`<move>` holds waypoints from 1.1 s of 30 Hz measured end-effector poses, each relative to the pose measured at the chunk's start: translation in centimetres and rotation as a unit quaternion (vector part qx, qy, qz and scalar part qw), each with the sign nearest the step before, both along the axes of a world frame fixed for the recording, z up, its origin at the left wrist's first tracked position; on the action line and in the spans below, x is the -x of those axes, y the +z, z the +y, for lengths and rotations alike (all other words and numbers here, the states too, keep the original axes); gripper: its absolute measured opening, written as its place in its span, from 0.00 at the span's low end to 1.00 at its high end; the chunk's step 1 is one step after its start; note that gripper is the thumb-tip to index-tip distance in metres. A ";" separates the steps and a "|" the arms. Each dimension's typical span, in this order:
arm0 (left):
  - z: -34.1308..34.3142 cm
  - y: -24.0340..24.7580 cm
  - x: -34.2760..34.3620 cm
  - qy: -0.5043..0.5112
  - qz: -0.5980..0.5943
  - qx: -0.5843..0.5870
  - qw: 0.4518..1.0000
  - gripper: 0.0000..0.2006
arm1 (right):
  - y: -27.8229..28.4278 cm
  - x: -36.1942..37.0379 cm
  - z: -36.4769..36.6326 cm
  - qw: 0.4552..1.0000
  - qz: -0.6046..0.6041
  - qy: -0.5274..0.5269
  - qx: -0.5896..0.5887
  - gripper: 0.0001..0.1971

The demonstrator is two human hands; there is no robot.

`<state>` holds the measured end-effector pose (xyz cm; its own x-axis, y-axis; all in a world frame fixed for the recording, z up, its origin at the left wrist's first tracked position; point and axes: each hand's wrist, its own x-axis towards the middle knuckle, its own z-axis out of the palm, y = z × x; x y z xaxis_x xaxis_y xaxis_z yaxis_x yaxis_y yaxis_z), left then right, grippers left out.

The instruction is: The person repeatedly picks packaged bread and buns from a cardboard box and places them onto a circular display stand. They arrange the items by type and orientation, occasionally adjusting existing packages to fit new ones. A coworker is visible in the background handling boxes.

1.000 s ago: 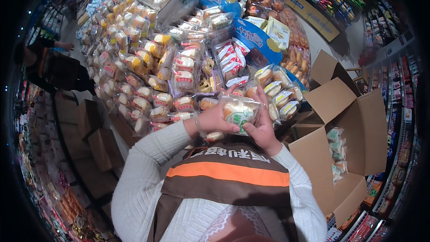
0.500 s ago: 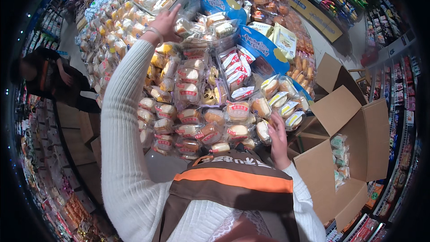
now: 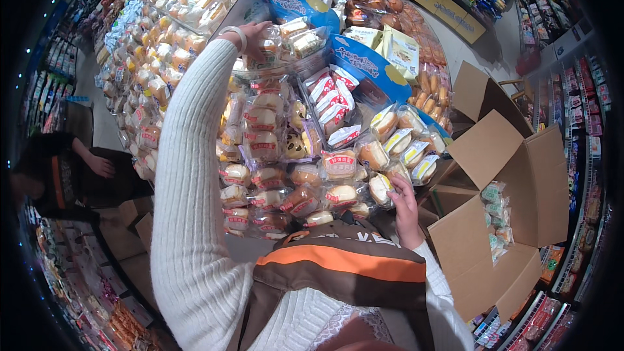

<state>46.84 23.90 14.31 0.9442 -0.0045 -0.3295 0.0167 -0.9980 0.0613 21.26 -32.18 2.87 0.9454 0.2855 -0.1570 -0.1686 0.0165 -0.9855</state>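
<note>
My left hand (image 3: 250,40) reaches into a divided bin at the far middle, its index finger and thumb closed round a clear-wrapped bread bun (image 3: 269,42). Other wrapped sandwich breads (image 3: 307,41) lie right beside it. Low on the right, my right hand (image 3: 405,207) is raised with its fingers apart, its fingertips at the edge of a wrapped bun (image 3: 381,190) at the display's near corner. No item shows in that palm. Rows of red-labelled wrapped buns (image 3: 262,145) fill the space between my hands.
Blue curved divider boards (image 3: 374,65) stand among the breads. Red-and-white packets (image 3: 331,101) sit in a clear bin. An open cardboard box (image 3: 465,253) with green-marked packs (image 3: 497,221) stands at the right. A co-worker (image 3: 78,172) is at the left, near more cartons (image 3: 123,231).
My left hand has lowered from above the bin and closed on a wrapped bun. The view has shifted, and my right hand stays by the near-corner bun.
</note>
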 end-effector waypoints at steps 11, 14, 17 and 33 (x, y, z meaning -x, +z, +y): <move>1.9 -0.7 -2.4 -0.016 -0.002 0.027 1.000 0.59 | -0.2 -0.1 -0.1 0.998 0.055 -0.016 -0.022 0.24; 1.5 -1.5 -2.4 -0.002 0.049 0.121 0.991 0.59 | -0.3 -0.2 0.0 0.997 0.070 -0.022 -0.026 0.24; 0.9 -3.9 -0.4 -0.020 -0.027 0.069 0.997 0.59 | -0.5 -0.4 0.1 0.995 0.088 -0.034 -0.041 0.24; -0.9 -8.3 0.6 0.106 -0.270 0.099 0.952 0.53 | -0.6 0.3 0.9 0.997 0.066 -0.028 -0.040 0.19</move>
<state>46.26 23.05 6.05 0.9625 0.1925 0.1912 0.1282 -0.9437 0.3049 20.95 -31.33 2.26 0.9326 0.2500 -0.2605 -0.2938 0.1061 -0.9500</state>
